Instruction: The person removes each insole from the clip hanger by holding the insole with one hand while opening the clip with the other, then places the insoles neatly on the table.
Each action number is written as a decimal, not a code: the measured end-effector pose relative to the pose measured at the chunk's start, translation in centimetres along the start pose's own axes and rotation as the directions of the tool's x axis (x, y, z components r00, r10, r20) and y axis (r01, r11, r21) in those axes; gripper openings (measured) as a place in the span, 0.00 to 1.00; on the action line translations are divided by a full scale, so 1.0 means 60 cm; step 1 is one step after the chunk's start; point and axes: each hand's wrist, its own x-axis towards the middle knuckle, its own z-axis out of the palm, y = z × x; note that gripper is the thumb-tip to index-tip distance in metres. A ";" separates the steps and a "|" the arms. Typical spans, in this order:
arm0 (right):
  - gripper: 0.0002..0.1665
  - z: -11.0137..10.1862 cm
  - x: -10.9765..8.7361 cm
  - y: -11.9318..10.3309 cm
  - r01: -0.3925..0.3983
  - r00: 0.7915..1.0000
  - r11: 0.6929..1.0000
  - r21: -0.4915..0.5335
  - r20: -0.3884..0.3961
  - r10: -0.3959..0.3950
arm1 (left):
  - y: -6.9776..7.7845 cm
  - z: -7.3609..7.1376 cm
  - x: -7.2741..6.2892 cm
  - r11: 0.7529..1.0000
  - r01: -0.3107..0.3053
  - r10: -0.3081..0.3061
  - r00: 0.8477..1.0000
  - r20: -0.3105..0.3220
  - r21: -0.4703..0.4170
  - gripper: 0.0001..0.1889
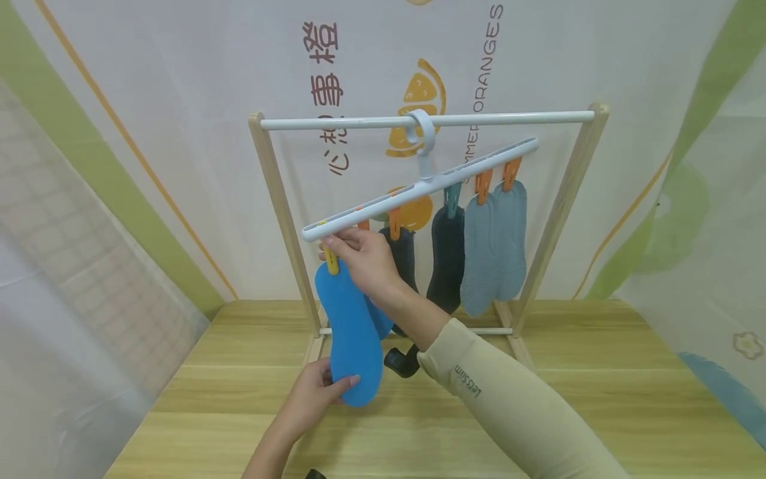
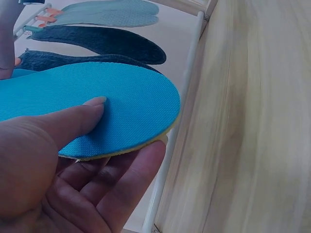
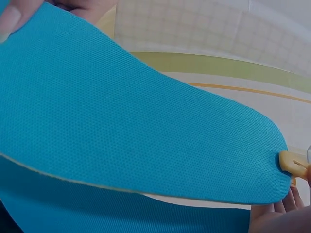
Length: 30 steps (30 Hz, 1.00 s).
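A bright blue insole point(image 1: 353, 332) hangs heel up from a yellow clip point(image 1: 332, 261) at the lowered left end of a white hanger point(image 1: 371, 207). My left hand point(image 1: 310, 398) pinches its bottom end, thumb on the blue face and fingers behind, as the left wrist view shows. Just under the hanger, my right hand point(image 1: 372, 265) pinches the yellow clip between thumb and fingers; part of that grip is hidden. Behind this insole hangs a second blue insole point(image 3: 121, 209), partly covered by the first one and my right arm.
Dark insoles point(image 1: 447, 256) and grey-blue insoles point(image 1: 479, 259) hang farther right on orange and teal clips. The hanger tilts from the white rail point(image 1: 341, 124) of a wooden-sided rack point(image 1: 275, 179). A black curved object point(image 1: 402, 362) shows beneath, above the wooden table point(image 1: 227, 399).
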 end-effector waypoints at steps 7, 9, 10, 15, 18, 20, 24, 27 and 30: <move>0.19 0.001 0.002 -0.006 0.015 1.000 1.000 0.000 -0.015 -0.015 | 0.000 0.001 -0.001 1.000 -0.014 0.014 1.000 -0.003 -0.003 0.24; 0.18 0.001 0.002 -0.008 0.024 1.000 1.000 0.006 -0.020 -0.024 | -0.001 0.002 -0.001 1.000 -0.006 0.006 1.000 -0.005 0.000 0.24; 0.18 0.001 0.002 -0.008 0.028 0.999 1.000 0.012 -0.021 -0.028 | -0.002 0.003 -0.001 1.000 -0.001 0.001 1.000 -0.007 0.000 0.24; 0.19 -0.001 0.002 -0.009 0.032 0.999 0.998 0.055 -0.020 -0.031 | -0.007 0.006 -0.002 1.000 0.014 -0.014 1.000 -0.021 -0.006 0.23; 0.19 -0.003 0.001 -0.011 0.027 0.999 0.998 0.056 -0.023 -0.026 | -0.008 0.007 -0.006 1.000 0.017 -0.018 0.999 -0.030 -0.022 0.23; 0.19 -0.004 0.001 -0.012 0.029 0.999 0.998 0.054 -0.022 -0.028 | -0.009 0.007 -0.009 0.999 0.019 -0.020 0.999 -0.037 -0.025 0.23; 0.18 -0.003 0.003 -0.017 0.031 0.999 0.998 0.052 -0.022 -0.030 | -0.008 0.005 -0.015 1.000 0.024 -0.025 0.999 -0.039 -0.013 0.22; 0.18 -0.002 0.004 -0.019 0.025 0.999 0.998 0.056 -0.022 -0.024 | -0.009 0.003 -0.019 1.000 0.025 -0.026 0.999 -0.030 -0.009 0.21; 0.19 -0.002 0.005 -0.020 0.025 1.000 0.998 0.062 -0.014 -0.024 | -0.011 0.001 -0.023 1.000 0.030 -0.030 0.999 -0.029 -0.002 0.21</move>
